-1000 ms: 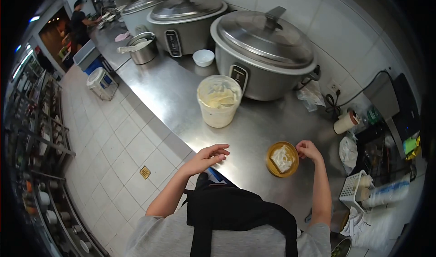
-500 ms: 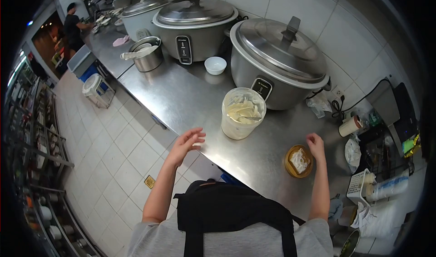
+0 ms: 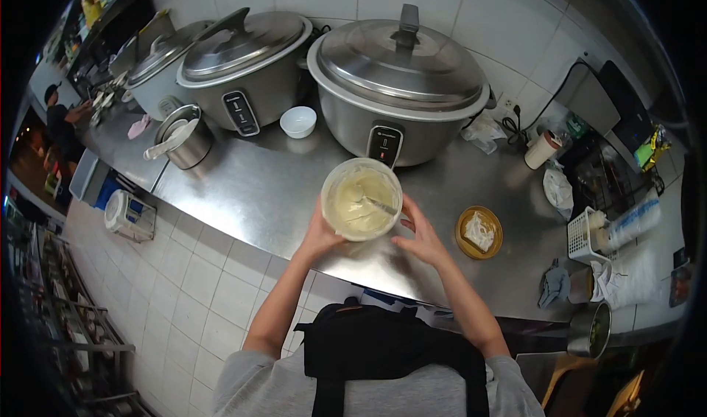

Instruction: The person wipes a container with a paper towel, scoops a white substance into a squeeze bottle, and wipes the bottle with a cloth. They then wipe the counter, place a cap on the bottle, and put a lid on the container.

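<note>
In front of me stands a round plastic tub (image 3: 333, 224) of pale cream-coloured spread, its mouth turned toward me. A metal utensil (image 3: 381, 205) rests in the spread with its end near the right rim. My left hand (image 3: 321, 234) is wrapped round the left side of the tub, its fingers partly hidden behind it. On the other side, my right hand (image 3: 421, 236) has its fingers spread, with the fingertips right at the tub's wall. To the right, a round amber dish (image 3: 467, 247) carries a square slice topped with white spread (image 3: 480, 230).
Large rice cookers (image 3: 398, 71) line the wall behind the steel counter (image 3: 243, 188). A small white bowl (image 3: 298, 122) and a metal pot (image 3: 193, 148) stand at left. A white basket (image 3: 582, 236) sits at right. Far left, another person (image 3: 62, 118) stands at the counter.
Both hands have come together at the tub: the left has taken hold of its side, the right has left the dish. The tub's mouth now faces me more. My view has shifted.
</note>
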A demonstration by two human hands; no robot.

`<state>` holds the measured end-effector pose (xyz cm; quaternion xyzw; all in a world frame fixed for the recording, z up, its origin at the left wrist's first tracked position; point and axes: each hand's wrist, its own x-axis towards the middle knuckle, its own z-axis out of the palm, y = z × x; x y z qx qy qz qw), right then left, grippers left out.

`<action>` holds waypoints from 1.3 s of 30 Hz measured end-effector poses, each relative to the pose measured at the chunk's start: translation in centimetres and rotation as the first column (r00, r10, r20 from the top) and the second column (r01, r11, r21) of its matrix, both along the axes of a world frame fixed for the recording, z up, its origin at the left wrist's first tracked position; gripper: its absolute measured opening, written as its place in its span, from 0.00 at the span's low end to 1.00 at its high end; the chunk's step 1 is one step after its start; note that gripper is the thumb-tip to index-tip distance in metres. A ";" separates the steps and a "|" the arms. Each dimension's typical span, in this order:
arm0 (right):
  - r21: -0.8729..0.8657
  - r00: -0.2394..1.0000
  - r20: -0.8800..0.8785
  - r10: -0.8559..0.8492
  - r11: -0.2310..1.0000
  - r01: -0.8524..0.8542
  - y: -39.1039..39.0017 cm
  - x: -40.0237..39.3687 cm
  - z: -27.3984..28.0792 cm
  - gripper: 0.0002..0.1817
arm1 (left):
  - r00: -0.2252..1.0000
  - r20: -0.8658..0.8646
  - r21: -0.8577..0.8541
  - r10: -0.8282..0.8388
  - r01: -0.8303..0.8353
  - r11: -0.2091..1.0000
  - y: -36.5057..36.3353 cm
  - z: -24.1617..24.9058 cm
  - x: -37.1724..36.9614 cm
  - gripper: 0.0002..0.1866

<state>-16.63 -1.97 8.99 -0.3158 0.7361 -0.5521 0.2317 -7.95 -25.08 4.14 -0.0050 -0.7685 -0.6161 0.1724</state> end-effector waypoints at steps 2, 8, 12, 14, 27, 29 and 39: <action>-0.133 0.996 -0.087 0.004 0.991 -0.016 0.7 1.9 0.2 0.47 | 0.995 0.077 0.072 0.064 -0.069 0.995 0.9 -0.8 2.0 0.55; -0.167 0.989 -0.137 -0.049 0.986 0.025 1.9 3.1 0.2 0.43 | 0.976 -0.137 -0.113 0.169 -0.185 0.976 2.8 1.4 3.8 0.54; -0.195 0.996 0.003 -0.093 0.976 0.092 3.5 3.8 0.0 0.40 | 0.999 -0.036 0.081 0.036 -0.033 0.996 3.8 1.4 4.1 0.56; -0.158 0.993 0.045 -0.113 0.980 0.118 4.4 3.9 -1.6 0.39 | 0.998 0.045 0.198 0.031 -0.040 0.979 4.8 0.3 4.7 0.57; 0.333 0.239 -0.825 -0.512 -0.100 0.938 43.6 0.1 -10.3 0.25 | 0.998 0.068 -0.322 -0.008 0.029 0.946 3.9 -3.2 3.6 0.57; 0.324 0.250 -0.887 -0.389 -0.138 0.936 42.7 1.1 -9.9 0.12 | 0.998 0.049 0.147 -0.037 0.029 0.989 6.6 -0.5 3.0 0.59; 0.068 0.119 -0.966 -0.228 0.221 0.973 33.5 -2.6 -4.6 0.20 | 1.000 0.005 0.066 0.013 -0.013 0.998 7.4 -0.1 1.8 0.56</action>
